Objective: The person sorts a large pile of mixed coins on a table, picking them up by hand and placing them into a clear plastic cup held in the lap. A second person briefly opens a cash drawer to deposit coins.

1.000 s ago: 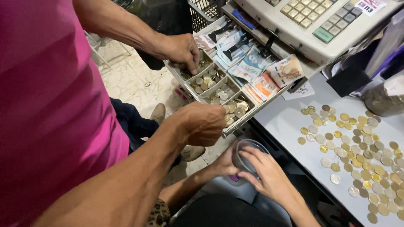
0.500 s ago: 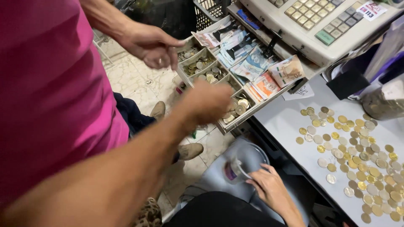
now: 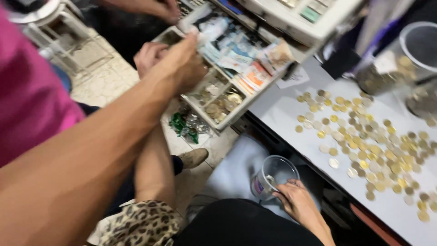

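My right hand (image 3: 298, 202) grips the rim of a clear plastic cup (image 3: 273, 175) held low in front of my lap. My left hand (image 3: 148, 57), on an arm with a leopard-print sleeve, is raised to the near edge of an open cash drawer (image 3: 227, 120). It is blurred and partly hidden, so its fingers are unclear. A pink-shirted person's hand (image 3: 182, 64) reaches over the drawer's coin cups from the left, just in front of my left hand. Banknotes (image 3: 246, 64) fill the drawer's back slots.
Many loose coins (image 3: 364, 146) are spread on the grey counter (image 3: 282, 109) at right. A clear tub of coins (image 3: 400, 59) stands behind them, a cash register (image 3: 296, 18) above the drawer. The other person's second hand (image 3: 159, 7) is at the top. A stool (image 3: 54, 18) stands at left.
My left hand left the cup and rose to the drawer's edge. My right hand now holds the cup alone. The other person's hand shifted over the coin cups. The view swung left.
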